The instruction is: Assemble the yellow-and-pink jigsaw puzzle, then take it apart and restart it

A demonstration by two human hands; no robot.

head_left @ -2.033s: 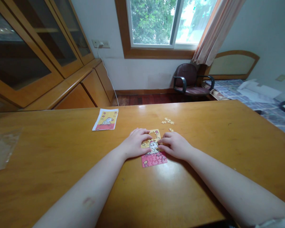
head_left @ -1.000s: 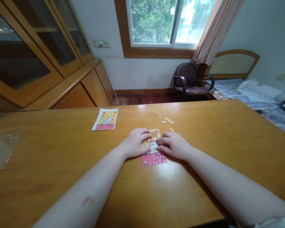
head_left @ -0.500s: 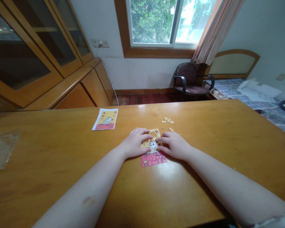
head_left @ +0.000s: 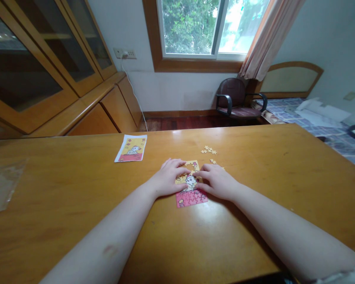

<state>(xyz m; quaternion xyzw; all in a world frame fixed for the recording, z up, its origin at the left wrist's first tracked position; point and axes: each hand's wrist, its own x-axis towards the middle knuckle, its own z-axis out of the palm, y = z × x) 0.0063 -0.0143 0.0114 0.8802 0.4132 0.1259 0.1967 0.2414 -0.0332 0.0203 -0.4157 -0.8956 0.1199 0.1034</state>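
A jigsaw puzzle (head_left: 192, 199) with a white cartoon animal, a yellow top and a pink bottom lies flat on the wooden table. A gap shows in its upper yellow part. My left hand (head_left: 170, 177) rests over its left side, fingers apart and fingertips on the pieces. From the right, my right hand (head_left: 217, 180) touches the puzzle's edge and middle, its thumb and fingers apart. Both hands hide parts of the picture. Several loose puzzle pieces (head_left: 208, 150) lie face down beyond my right hand, and another loose piece (head_left: 213, 161) is closer to it.
A reference picture (head_left: 132, 148) with the same design lies at the table's far left. Clear plastic film (head_left: 2, 187) sits at the left edge. Past the wooden table (head_left: 77, 189) stand a chair (head_left: 236, 98), a glass-door cabinet (head_left: 85, 106) and a bed (head_left: 301, 114).
Very little differs. The fingers of my right hand have shifted slightly left over the puzzle; my left hand stays in place.
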